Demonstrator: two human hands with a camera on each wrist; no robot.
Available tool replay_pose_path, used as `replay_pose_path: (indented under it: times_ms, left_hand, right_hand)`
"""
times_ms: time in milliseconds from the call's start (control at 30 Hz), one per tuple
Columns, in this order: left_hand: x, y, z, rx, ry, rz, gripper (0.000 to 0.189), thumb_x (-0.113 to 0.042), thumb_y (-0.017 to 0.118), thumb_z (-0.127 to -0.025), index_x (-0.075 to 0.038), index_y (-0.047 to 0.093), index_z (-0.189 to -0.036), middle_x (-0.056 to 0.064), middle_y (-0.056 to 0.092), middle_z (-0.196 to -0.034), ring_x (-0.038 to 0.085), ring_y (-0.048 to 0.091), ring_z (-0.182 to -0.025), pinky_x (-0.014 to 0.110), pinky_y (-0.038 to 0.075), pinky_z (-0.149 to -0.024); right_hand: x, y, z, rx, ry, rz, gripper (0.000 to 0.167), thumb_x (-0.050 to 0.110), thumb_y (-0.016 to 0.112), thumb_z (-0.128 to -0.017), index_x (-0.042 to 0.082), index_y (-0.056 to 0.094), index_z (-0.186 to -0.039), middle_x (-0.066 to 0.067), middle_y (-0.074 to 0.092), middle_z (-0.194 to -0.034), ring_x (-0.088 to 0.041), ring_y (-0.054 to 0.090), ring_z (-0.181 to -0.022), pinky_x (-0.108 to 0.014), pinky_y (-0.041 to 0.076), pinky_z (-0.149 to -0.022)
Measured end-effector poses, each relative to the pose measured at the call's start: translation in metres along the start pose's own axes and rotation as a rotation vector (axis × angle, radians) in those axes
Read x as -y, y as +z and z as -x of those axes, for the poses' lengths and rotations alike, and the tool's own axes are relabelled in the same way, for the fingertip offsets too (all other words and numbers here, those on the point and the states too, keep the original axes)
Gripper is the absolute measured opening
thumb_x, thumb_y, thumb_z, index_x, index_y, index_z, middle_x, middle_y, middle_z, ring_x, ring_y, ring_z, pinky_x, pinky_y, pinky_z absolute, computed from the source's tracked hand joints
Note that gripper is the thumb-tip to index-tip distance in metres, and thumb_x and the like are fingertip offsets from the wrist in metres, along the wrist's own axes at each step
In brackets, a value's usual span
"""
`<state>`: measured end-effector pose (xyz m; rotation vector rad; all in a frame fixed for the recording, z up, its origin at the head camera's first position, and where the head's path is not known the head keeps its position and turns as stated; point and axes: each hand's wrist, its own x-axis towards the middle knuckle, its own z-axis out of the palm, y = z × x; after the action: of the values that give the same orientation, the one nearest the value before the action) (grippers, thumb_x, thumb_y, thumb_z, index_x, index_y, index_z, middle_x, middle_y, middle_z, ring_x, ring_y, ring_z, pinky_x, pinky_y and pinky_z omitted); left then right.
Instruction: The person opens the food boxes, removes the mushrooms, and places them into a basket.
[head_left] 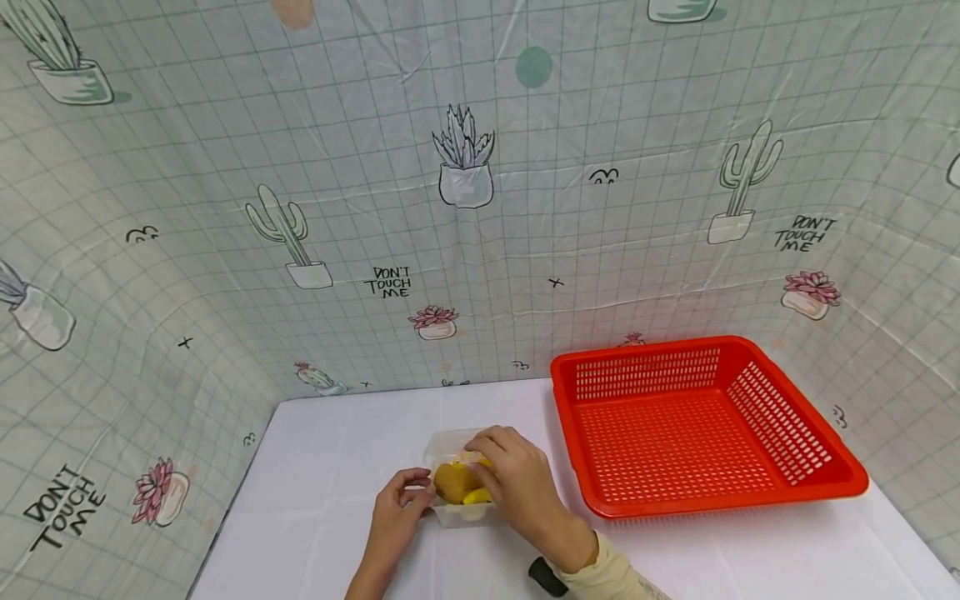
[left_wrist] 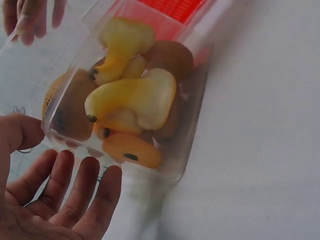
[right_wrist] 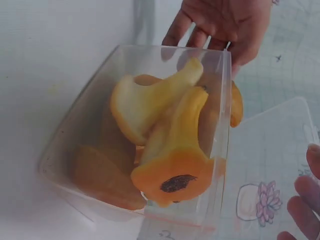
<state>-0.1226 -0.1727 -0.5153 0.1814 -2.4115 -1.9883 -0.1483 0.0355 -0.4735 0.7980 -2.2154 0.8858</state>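
Note:
A clear plastic box (head_left: 468,518) holds yellow pieces (left_wrist: 135,102) with flared, mushroom-like shapes and dark tips, plus several brown rounded pieces (head_left: 453,482). A transparent lid (right_wrist: 272,120) extends from one side of the box. My left hand (head_left: 399,508) is at the box's left side, its thumb by the rim and its loosely extended fingers (left_wrist: 107,192) against the outer wall. Over the box's right part, my right hand (head_left: 517,479) hovers with bent, parted fingers (right_wrist: 302,200) near the lid's edge. Nothing shows between them in the right wrist view.
A large red plastic basket (head_left: 581,467) stands on the white tablecloth (head_left: 300,500), right of the box. A dark object (head_left: 547,577) lies partly behind the right sleeve (head_left: 615,575). A patterned curtain (head_left: 510,250) encloses the table at the back and sides.

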Motion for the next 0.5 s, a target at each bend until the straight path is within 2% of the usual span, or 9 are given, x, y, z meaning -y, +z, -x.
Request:
replay_pose_path:
  times_ms: [167, 300, 500]
  left_hand:
    - [-0.003, -0.001, -0.001, 0.019, 0.009, -0.023, 0.039, -0.002, 0.069, -0.098, 0.009, 0.063, -0.134, 0.017, 0.067, -0.119, 0.01, 0.068, -0.09, 0.025, 0.062, -0.075]
    - [-0.006, -0.002, -0.002, 0.017, 0.017, -0.032, 0.038, 0.001, 0.069, -0.096, 0.01, 0.064, -0.133, 0.019, 0.067, -0.122, 0.012, 0.069, -0.091, 0.026, 0.064, -0.074]
    - [-0.008, -0.002, -0.002, 0.015, 0.007, -0.045, 0.038, 0.002, 0.069, -0.096, 0.011, 0.064, -0.132, 0.019, 0.067, -0.121, 0.014, 0.069, -0.089, 0.025, 0.063, -0.074]
  right_hand:
    - [-0.004, -0.002, -0.003, -0.047, 0.066, -0.007, 0.027, 0.006, 0.091, -0.081, 0.013, 0.078, -0.104, 0.001, 0.072, -0.102, -0.019, 0.068, -0.096, -0.036, 0.063, -0.087]
    - [-0.008, -0.002, -0.006, -0.083, 0.115, -0.028, 0.026, 0.004, 0.089, -0.083, 0.011, 0.077, -0.106, 0.0, 0.072, -0.103, -0.02, 0.068, -0.097, -0.037, 0.064, -0.09]
    - [-0.012, -0.003, -0.009, -0.146, 0.138, -0.039, 0.025, 0.0, 0.086, -0.085, 0.01, 0.073, -0.105, -0.002, 0.071, -0.103, -0.022, 0.067, -0.097, -0.037, 0.064, -0.088]
